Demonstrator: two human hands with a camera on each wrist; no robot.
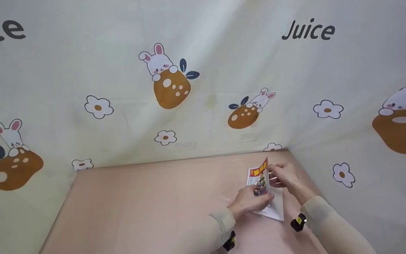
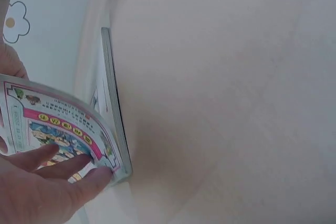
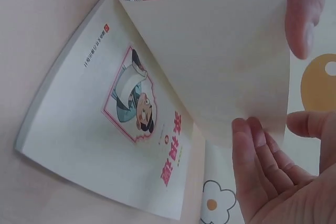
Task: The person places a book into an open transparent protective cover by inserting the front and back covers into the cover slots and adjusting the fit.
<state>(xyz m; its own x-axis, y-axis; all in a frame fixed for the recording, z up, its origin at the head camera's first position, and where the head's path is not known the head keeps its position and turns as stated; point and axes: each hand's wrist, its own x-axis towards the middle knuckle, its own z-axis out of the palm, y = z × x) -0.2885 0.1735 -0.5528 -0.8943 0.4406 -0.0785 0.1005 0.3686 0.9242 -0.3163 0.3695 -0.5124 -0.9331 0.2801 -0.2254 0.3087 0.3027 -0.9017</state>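
Paper cover (image 3: 215, 59) curves smoothly between bare fingers (image 3: 244, 153).

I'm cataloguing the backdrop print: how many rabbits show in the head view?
4: a far-left rabbit, an upper-middle rabbit, a smaller rabbit right of centre, and a far-right rabbit cut by the picture's edge.

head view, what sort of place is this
Perhaps an improvised, screened-off nook: rabbit-printed sheeting rises behind and on both sides of a pinkish table, with an opened booklet on it.
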